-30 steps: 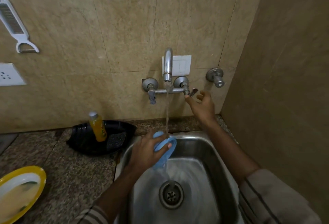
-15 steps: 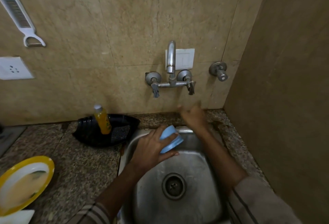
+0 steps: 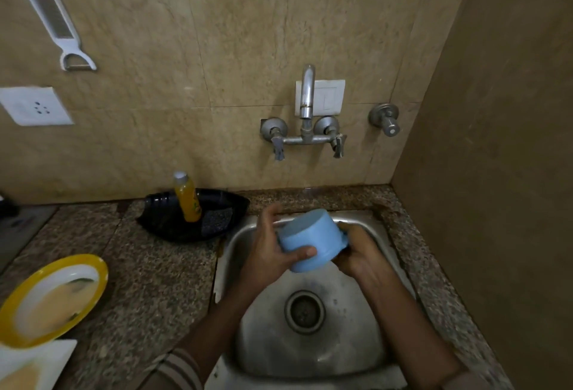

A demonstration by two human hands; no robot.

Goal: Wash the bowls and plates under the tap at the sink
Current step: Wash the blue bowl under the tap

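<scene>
A light blue bowl (image 3: pixel 310 239) is held tipped on its side over the steel sink (image 3: pixel 313 346), its base turned up toward me. My left hand (image 3: pixel 273 245) grips its left side with the thumb across the wall. My right hand (image 3: pixel 359 253) holds its rim on the right. The wall tap (image 3: pixel 307 95) stands above the sink and no water runs from it. A yellow-rimmed plate (image 3: pixel 52 296) with dried residue lies on the counter at the left.
A black tray (image 3: pixel 161 219) holding a yellow soap bottle (image 3: pixel 187 197) and a scrub pad sits left of the sink. A white dish (image 3: pixel 34 365) shows at the bottom left corner. A side wall (image 3: pixel 496 172) closes in on the right. A grater hangs on the back wall.
My right hand left the tap handle and came down onto the bowl's rim. The water stream has stopped. The bowl has turned so its base faces up.
</scene>
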